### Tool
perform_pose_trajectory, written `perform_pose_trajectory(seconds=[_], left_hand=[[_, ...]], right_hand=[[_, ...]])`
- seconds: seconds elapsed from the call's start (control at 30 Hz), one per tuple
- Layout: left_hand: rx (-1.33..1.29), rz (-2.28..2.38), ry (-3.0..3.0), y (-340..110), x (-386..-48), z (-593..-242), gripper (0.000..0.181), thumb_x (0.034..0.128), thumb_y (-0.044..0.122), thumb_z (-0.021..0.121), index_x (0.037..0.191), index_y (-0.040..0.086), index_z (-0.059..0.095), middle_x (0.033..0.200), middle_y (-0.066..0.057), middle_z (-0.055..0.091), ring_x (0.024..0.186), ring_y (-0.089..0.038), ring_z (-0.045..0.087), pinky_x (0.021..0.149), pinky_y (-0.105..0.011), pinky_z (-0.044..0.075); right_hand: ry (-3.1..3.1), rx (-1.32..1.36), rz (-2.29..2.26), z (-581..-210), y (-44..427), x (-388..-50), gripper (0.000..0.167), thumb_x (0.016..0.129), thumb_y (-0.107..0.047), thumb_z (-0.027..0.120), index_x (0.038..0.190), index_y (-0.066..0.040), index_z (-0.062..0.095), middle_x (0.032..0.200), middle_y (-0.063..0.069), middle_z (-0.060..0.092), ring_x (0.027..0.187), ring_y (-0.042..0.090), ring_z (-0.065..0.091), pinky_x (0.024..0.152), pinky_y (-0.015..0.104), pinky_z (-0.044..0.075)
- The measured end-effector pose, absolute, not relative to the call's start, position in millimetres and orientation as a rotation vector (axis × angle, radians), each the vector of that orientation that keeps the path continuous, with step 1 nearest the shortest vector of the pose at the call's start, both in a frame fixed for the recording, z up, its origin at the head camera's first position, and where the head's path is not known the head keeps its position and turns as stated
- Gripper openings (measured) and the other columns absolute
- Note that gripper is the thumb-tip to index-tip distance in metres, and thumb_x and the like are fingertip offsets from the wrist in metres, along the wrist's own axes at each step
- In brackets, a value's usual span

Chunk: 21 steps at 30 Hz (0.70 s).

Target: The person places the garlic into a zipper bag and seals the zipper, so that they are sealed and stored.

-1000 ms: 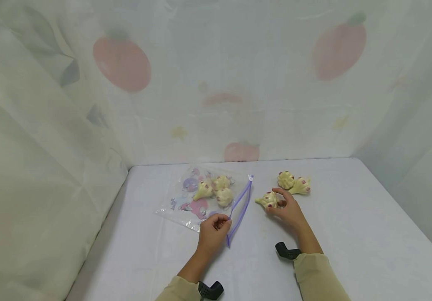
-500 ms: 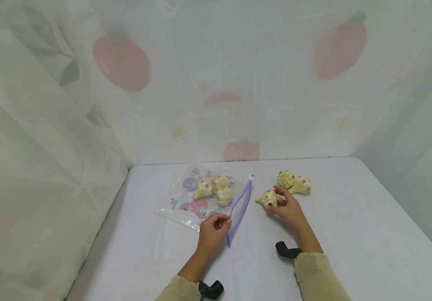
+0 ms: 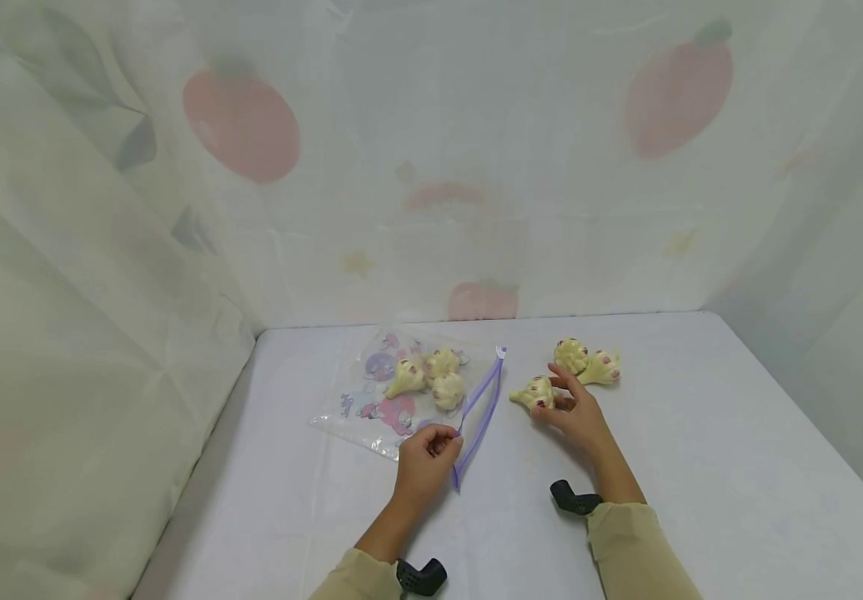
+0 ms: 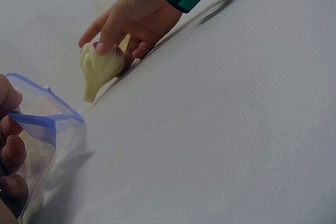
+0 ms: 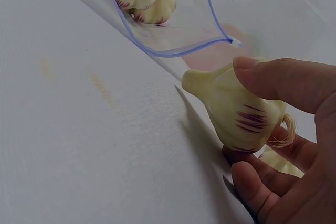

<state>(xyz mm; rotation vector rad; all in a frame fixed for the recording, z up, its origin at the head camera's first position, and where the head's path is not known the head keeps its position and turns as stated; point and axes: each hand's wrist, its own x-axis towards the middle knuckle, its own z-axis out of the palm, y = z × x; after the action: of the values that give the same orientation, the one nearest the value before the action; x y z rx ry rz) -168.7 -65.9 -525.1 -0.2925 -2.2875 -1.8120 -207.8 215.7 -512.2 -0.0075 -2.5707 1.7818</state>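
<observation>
A clear printed zip bag (image 3: 356, 417) with a purple zip edge (image 3: 485, 417) lies on the table, three garlic bulbs (image 3: 405, 378) inside it. My left hand (image 3: 423, 471) pinches the near end of the bag's mouth; the left wrist view shows its fingers (image 4: 13, 153) at the blue-looking edge. Right of the mouth, my right hand (image 3: 577, 421) grips a garlic bulb (image 3: 534, 394) between thumb and fingers. In the right wrist view this bulb (image 5: 239, 108) has its stem toward the bag's parted mouth (image 5: 168, 53), without touching it.
Behind my right hand two more garlic bulbs (image 3: 571, 357) (image 3: 602, 368) lie against each other. The white table (image 3: 701, 467) meets a printed curtain (image 3: 589, 250) at its back edge, with another curtain (image 3: 86, 333) at the left. A black device sits at each wrist.
The bulb in my right hand and that hand's fingertips have shifted slightly toward the back of the table. My left hand and the bag have stayed in place.
</observation>
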Motion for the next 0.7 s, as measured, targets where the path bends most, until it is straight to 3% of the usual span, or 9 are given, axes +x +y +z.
perform_pose_trajectory(seconds=[0.33,0.57,0.7], left_hand=[[-0.259,-1.787,-2.333,-62.0,-154.2,-488.5,0.005,0.0822,-0.003,0.073,0.086,-0.003,0.071,0.069,-0.012,0.063,0.062,-0.008,0.050,0.056,-0.016,0.042],[-0.268,-1.801,-2.307,-62.3,-151.2,-483.3,0.005,0.0819,-0.004,0.073,0.085,-0.001,0.071,0.069,-0.011,0.063,0.062,-0.006,0.050,0.056,-0.017,0.042],[-0.260,-1.800,-2.314,-62.1,-152.9,-487.1,0.005,0.0821,-0.003,0.073,0.085,0.000,0.071,0.069,-0.010,0.062,0.062,-0.006,0.049,0.056,-0.016,0.041]], right_hand=[[-2.631,-0.022,1.679,-512.4,215.7,-206.6,0.070,0.083,-0.019,0.079,0.145,-0.018,0.047,0.144,0.017,0.047,0.113,0.037,0.059,0.088,0.033,0.047],[-2.608,-0.043,1.706,-515.7,213.7,-207.6,0.063,0.080,-0.008,0.077,0.137,-0.012,0.051,0.143,0.017,0.047,0.109,0.032,0.059,0.084,0.025,0.047],[-2.611,-0.077,1.725,-515.9,213.4,-208.3,0.063,0.080,-0.009,0.077,0.137,-0.013,0.050,0.140,0.018,0.047,0.109,0.031,0.057,0.083,0.025,0.047]])
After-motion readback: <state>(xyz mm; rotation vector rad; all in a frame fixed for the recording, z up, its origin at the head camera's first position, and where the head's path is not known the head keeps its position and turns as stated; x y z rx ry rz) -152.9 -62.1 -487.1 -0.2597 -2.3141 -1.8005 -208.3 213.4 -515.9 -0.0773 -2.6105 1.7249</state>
